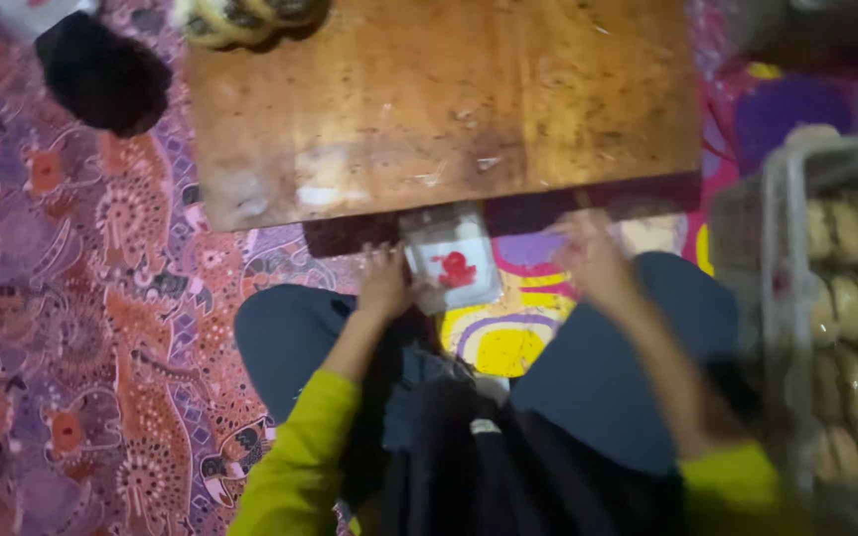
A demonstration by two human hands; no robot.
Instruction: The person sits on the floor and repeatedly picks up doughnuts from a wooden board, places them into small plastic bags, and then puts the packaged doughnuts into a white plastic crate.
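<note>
A single clear, crinkled plastic packet (452,260) with a red mark sits at centre frame just below the edge of the worn, scratched wooden board (439,99). The left hand (385,283) touches its left side, fingers curled together against it. The blurred right hand (593,260) hovers right of it, its fingers too smeared to tell; a wire rack (782,298) of pale oval cakes fills the right edge

I see the low wooden table (439,99) bare across its middle, giving open passage there. Its far edge is blocked by round cakes (240,18) and, off the left corner, a black object (101,71). The near edge overhangs a clear packet (452,260). To the right, a stacked rack (836,298), blurred, probably closes that side.
</note>
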